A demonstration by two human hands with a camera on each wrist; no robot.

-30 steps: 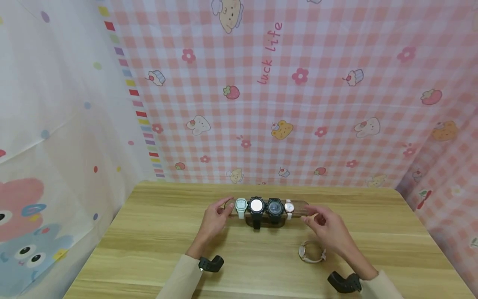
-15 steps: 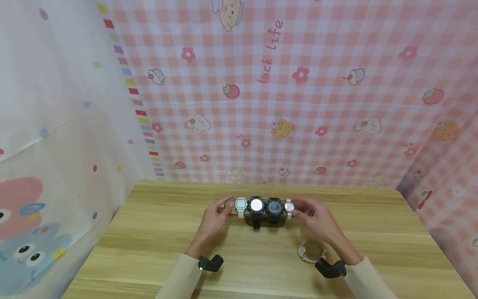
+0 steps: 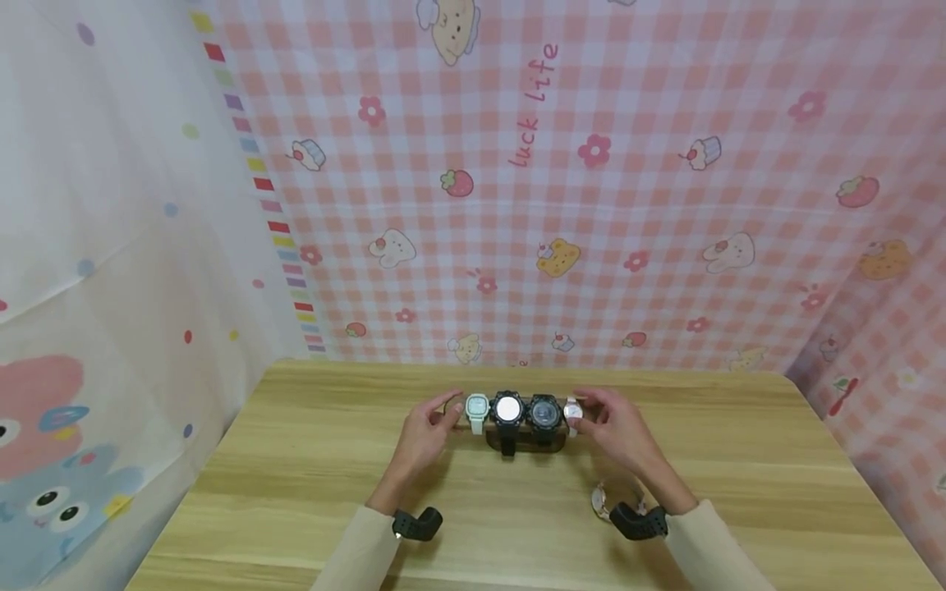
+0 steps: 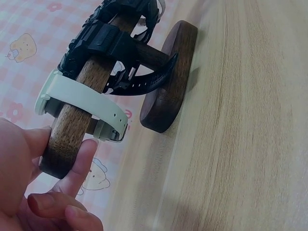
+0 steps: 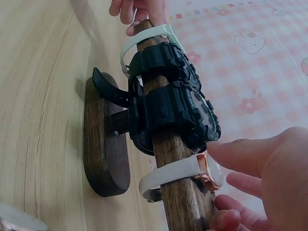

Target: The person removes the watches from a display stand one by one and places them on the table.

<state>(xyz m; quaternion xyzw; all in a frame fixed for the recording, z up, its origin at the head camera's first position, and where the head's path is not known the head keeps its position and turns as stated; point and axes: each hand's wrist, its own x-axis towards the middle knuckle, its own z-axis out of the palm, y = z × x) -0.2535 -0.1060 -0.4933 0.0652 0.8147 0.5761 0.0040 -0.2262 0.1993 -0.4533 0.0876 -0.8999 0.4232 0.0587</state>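
A dark wooden watch stand point(image 4: 166, 91) carries several wristwatches side by side on its bar. My left hand point(image 3: 424, 433) pinches the bar's left end between thumb and finger, beside a mint-green watch point(image 3: 477, 407). Two chunky black watches sit in the middle: one with a bright white face point(image 3: 508, 408), one with a dark dial point(image 3: 545, 412). Toward the right end is a rose-gold watch with a white strap point(image 5: 180, 172). My right hand point(image 3: 621, 428) holds this watch by its case, thumb at the edge near the black watch, fingers on the other side.
Another rose-gold watch point(image 3: 599, 498) lies on the wooden table point(image 3: 296, 492), nearer the person and partly hidden by the black right wrist camera point(image 3: 637, 523). A pink checked cloth point(image 3: 443, 287) hangs behind the table's far edge.
My right hand has moved left from the bar's right end onto the white-strapped watch and holds its case. The left hand stays on the bar's left end.
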